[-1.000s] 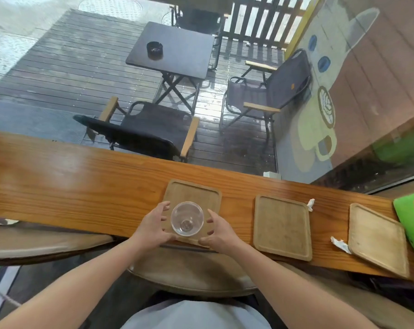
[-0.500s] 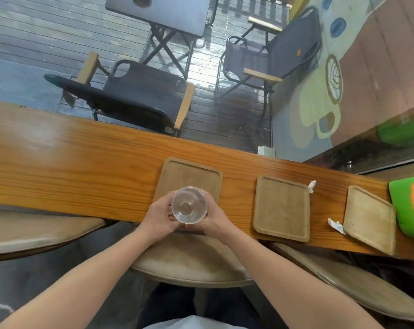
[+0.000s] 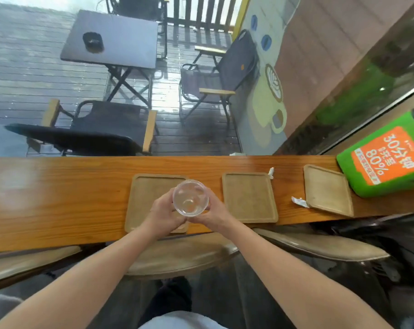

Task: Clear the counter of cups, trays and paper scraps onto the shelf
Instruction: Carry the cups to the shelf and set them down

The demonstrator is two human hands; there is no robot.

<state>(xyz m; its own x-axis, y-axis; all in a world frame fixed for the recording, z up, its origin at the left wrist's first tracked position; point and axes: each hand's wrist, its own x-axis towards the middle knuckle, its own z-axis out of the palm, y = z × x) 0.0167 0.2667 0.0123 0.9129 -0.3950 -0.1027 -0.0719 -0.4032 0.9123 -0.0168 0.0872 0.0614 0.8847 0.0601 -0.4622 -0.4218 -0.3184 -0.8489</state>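
Both hands — left hand, right hand — clasp the clear cup above the left tray; counter bare leftward — cup's base hidden.

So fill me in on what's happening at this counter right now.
A person is holding a clear plastic cup with both hands, left hand and right hand, above the leftmost wooden tray. Two more wooden trays, the middle one and the right one, lie empty on the wooden counter, with two paper scraps beside them. Nothing else has been cleared yet.
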